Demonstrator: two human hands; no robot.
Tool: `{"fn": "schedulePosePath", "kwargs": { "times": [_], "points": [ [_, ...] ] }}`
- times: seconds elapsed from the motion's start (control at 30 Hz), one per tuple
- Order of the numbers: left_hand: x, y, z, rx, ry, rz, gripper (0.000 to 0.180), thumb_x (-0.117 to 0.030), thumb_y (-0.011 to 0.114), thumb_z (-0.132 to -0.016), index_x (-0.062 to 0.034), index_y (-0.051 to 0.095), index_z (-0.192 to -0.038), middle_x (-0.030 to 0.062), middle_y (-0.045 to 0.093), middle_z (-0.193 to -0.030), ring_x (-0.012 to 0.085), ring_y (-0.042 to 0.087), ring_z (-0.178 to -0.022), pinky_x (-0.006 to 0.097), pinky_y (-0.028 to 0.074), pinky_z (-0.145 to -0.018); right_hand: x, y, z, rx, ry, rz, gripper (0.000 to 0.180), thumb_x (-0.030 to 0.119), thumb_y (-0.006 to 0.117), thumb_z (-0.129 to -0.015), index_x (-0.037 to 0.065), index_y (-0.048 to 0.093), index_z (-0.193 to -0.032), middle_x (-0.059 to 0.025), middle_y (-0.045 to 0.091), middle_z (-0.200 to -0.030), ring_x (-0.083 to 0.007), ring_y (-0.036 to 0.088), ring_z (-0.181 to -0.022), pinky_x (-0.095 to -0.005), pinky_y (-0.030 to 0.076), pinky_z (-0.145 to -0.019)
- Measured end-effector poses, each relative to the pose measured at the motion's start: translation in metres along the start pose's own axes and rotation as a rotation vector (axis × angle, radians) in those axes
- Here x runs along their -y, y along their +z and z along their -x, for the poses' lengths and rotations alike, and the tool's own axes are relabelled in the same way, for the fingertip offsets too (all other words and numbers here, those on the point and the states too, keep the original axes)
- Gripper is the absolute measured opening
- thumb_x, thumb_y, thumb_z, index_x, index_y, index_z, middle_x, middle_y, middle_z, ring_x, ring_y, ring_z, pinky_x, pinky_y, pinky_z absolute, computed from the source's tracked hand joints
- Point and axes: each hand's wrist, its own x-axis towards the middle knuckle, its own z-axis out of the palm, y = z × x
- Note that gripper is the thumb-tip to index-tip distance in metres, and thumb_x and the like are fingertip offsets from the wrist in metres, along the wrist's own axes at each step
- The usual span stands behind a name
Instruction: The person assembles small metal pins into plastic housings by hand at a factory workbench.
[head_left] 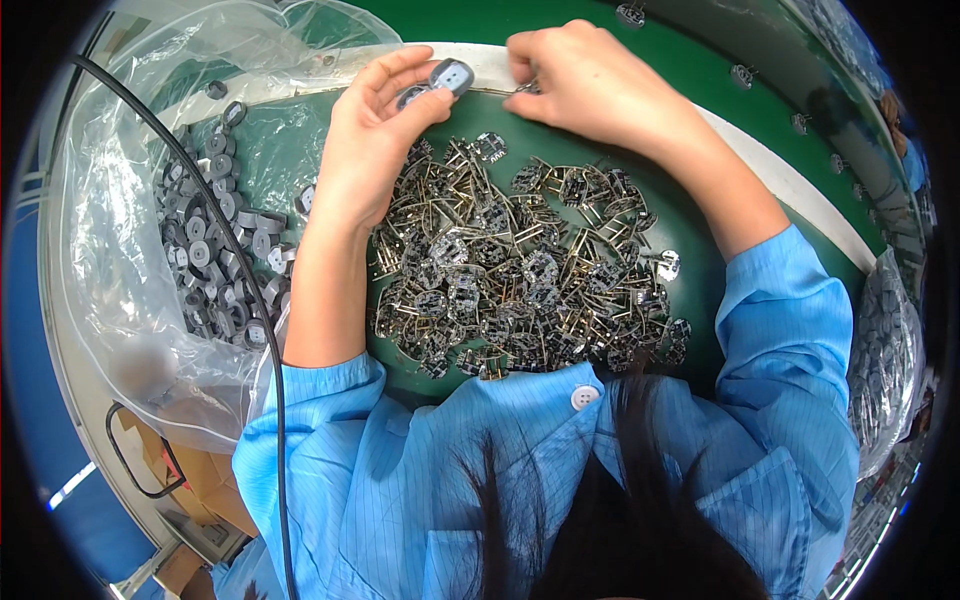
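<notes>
Your left hand grips a gray cap at its thumb tip; right of it, your right hand pinches a half-hidden piece.

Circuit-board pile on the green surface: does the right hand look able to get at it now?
Probably yes: the right hand sits just beyond the circuit-board pile, with nothing visible between them, though it seems to pinch a small piece.

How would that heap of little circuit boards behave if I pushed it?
The circuit boards would probably snag on each other, since their thin wires criss-cross. Each is likely light, being small and flat. The wires might bend easily, as some already look curved.
</notes>
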Motion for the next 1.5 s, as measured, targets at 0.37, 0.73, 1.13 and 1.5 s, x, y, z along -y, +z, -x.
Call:
{"fn": "schedulePosePath", "kwargs": {
  "times": [0.37, 0.73, 1.13, 1.5],
  "points": [
    [-0.003, 0.002, 0.0, 0.026, -0.112, -0.113, 0.033, -0.001, 0.066, -0.085, 0.0073, 0.056, -0.115, 0.0143, 0.064, -0.104, 0.0168, 0.067, -0.089, 0.024, 0.055, -0.075, -0.016, -0.005, 0.0, 0.012, -0.202, -0.166, 0.016, 0.006, 0.056, -0.073, -0.001, 0.054, -0.088, -0.0176, 0.06, -0.079, -0.0335, 0.061, -0.072, -0.0427, 0.046, -0.065],
    [-0.003, 0.013, -0.005, 0.028, -0.01, -0.128, 0.032, -0.005, 0.065, -0.088, 0.0053, 0.055, -0.118, 0.0129, 0.064, -0.106, 0.0172, 0.065, -0.095, 0.027, 0.053, -0.086, -0.017, -0.012, -0.005, -0.118, -0.165, -0.036, 0.016, 0.013, 0.069, -0.08, -0.002, 0.065, -0.084, -0.016, 0.065, -0.076, -0.0284, 0.064, -0.071, -0.0369, 0.05, -0.066],
    [-0.012, 0.011, 0.004, 0.15, -0.059, -0.096, 0.03, 0.003, 0.06, -0.087, 0.0051, 0.057, -0.117, 0.0107, 0.066, -0.101, 0.0136, 0.065, -0.092, 0.025, 0.052, -0.085, 0.009, -0.008, -0.002, -0.223, -0.24, -0.336, 0.009, 0.008, 0.068, -0.081, 0.001, 0.064, -0.084, -0.0135, 0.059, -0.08, -0.0244, 0.062, -0.072, -0.0331, 0.051, -0.066],
    [-0.007, 0.001, 0.002, 0.122, -0.147, 0.085, 0.033, 0.005, 0.058, -0.087, 0.0055, 0.054, -0.119, 0.0134, 0.067, -0.101, 0.0165, 0.066, -0.094, 0.025, 0.052, -0.086, 0.009, 0.004, 0.001, -0.096, -0.004, -0.499, 0.019, 0.01, 0.072, -0.081, 0.0, 0.064, -0.097, -0.0051, 0.067, -0.08, -0.0165, 0.068, -0.081, -0.0277, 0.055, -0.072]
  ]
}}
